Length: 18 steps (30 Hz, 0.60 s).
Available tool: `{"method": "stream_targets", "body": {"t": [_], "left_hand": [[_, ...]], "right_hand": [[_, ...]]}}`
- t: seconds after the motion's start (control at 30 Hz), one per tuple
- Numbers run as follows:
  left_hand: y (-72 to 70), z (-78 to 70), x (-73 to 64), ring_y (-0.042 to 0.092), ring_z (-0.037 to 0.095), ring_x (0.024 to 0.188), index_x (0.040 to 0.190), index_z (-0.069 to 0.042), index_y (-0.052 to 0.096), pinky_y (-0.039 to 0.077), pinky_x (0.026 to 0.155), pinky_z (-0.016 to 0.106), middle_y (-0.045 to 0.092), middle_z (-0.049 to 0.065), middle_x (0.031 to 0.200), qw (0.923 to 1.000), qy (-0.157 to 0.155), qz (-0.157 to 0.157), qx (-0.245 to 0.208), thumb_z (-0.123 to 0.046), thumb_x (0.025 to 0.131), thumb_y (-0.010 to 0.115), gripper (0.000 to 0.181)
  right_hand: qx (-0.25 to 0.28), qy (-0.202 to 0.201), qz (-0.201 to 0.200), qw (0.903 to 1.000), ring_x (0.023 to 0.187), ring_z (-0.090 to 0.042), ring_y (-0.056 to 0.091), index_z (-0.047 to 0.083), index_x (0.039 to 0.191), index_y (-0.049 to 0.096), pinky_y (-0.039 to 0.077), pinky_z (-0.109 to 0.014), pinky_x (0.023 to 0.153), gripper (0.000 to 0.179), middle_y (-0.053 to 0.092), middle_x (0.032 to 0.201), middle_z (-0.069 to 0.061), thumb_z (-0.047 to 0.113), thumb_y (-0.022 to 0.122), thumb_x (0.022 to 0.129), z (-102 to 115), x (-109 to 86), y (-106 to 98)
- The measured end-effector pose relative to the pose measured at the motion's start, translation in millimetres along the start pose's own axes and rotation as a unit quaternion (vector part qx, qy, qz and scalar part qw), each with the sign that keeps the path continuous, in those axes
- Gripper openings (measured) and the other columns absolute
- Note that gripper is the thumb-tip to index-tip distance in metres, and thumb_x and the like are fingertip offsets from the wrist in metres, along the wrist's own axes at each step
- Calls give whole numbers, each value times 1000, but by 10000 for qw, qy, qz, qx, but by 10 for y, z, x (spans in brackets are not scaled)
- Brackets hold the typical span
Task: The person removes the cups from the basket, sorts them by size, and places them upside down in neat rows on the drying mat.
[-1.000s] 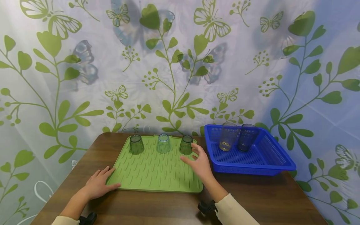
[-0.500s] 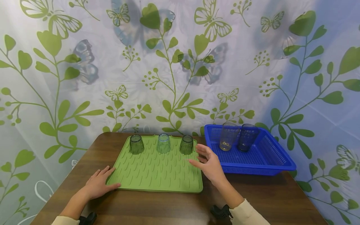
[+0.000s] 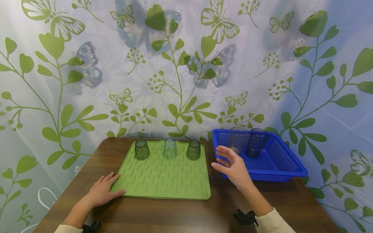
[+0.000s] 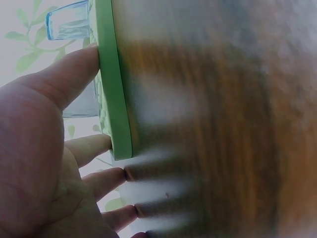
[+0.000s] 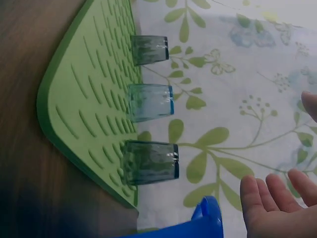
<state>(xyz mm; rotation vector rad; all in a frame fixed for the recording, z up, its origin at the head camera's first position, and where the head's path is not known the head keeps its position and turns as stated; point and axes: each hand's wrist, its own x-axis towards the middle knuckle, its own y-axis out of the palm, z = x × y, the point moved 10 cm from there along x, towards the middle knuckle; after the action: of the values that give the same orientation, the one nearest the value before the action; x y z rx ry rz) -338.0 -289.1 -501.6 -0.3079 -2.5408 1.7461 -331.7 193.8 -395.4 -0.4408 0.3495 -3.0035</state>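
My left hand (image 3: 101, 191) rests at the left corner of a green drying mat (image 3: 163, 181), its thumb (image 4: 74, 74) on the mat's edge and other fingertips down on the table. Upside down in a row along the mat's back stand a grey glass (image 3: 141, 150), a light blue glass (image 3: 170, 149) and another grey glass (image 3: 193, 150). Beyond the mat's right side, my right hand (image 3: 235, 169) hovers with nothing in it, fingers spread and slightly bent. It overlaps the left wall of a blue plastic basket (image 3: 275, 177) and hides part of a clear tall glass (image 3: 239, 136).
Inside the basket a dark tall glass (image 3: 257, 142) leans beside the clear one. Everything stands on a brown wooden table (image 3: 163, 215). Behind it hangs a curtain (image 3: 186, 64) printed with leaves and butterflies.
My right hand has moved right, away from the right-hand grey glass on the mat, to the front left of the basket. My left hand and the glasses have stayed put.
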Motion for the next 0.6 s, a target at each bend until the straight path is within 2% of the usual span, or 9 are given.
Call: {"method": "stream_targets", "body": {"t": [0.1,0.2,0.33,0.6], "left_hand": [[-1,3,1,27,70,139,153,1,44,29,101,83,35,38,156,10000,23,-31,28,-61,89,70,93],[6,7,3,27,70,138,153,1,44,30,100,83,35,38,156,10000,33,-28,56,-62,89,69,93],[33,30,8,26,69,139,154,0,43,28,102,84,34,37,157,10000,-17,-2,15,-65,88,69,95],[31,36,-7,26,69,139,153,-1,44,28,103,83,34,37,157,10000,-22,-38,-41,-64,88,69,95]], "right_hand": [[-86,-67,-26,9999,141,-36,49,15,151,47,53,-27,105,71,51,152,-8,19,82,89,30,-5,-85],[-217,-97,-87,9997,138,-28,53,15,151,48,54,-24,103,70,52,152,-8,19,82,90,60,-14,-178],[-404,-203,-187,9988,130,-7,57,12,151,47,53,-20,101,69,52,151,-9,18,80,91,92,-11,-320],[-718,-489,-574,9946,120,4,61,7,149,50,55,-16,95,63,58,143,-2,16,78,93,132,20,-660]]}}
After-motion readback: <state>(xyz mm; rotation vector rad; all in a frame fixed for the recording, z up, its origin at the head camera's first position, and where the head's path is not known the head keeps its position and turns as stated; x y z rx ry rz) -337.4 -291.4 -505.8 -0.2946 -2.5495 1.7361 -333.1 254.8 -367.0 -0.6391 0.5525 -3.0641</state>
